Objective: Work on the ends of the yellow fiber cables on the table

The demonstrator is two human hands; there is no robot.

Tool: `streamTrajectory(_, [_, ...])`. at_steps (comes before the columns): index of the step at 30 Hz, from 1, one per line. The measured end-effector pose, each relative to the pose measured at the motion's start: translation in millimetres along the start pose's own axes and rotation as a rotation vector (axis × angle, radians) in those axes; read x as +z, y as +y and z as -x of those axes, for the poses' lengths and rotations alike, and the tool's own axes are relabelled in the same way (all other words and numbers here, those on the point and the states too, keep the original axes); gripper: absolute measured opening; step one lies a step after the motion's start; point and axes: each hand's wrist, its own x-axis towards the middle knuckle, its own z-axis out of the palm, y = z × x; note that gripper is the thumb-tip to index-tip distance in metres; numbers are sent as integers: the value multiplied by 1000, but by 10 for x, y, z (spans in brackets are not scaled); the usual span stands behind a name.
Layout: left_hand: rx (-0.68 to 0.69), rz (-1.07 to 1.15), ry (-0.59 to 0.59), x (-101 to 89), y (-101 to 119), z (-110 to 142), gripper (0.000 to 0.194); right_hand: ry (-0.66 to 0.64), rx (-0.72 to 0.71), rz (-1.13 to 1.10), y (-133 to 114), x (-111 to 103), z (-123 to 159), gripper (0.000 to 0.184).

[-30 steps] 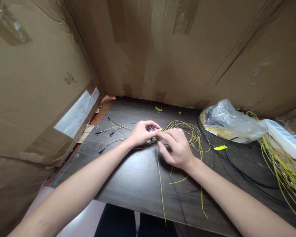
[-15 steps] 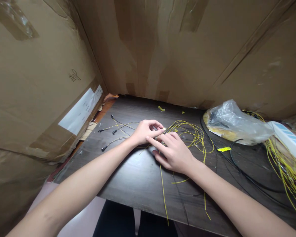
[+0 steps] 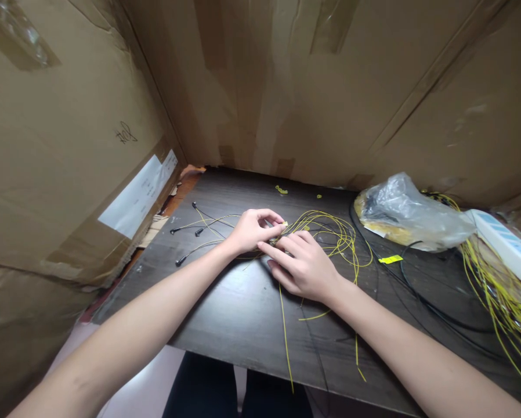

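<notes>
My left hand has its thumb and index finger pinched on a small pale-yellow piece, whose kind I cannot make out. Close against it, my right hand curls over a bundle of thin yellow wires, its index finger reaching toward the left hand. Where the fingers meet, the wires are mostly hidden. To the left of my hands, wires end in several small black connectors on the dark table. Loose yellow wire ends trail toward the table's front edge.
A clear plastic bag lies at the right, beside a white power strip and a heap of yellow wires. Black cables with a yellow tag cross the table. Small yellow bits lie near the cardboard wall.
Both hands keep nearly the same pose, with the small piece slightly lower at my left fingertips. The whole view has shifted a little.
</notes>
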Motion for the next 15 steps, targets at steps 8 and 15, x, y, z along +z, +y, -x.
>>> streamTrajectory(8, [44, -23, -4, -20, 17, 6, 26, 5, 83, -86, -17, 6, -6, 25])
streamTrajectory(15, [259, -173, 74, 14, 40, 79, 17, 296, 722, -443, 75, 65, -5, 15])
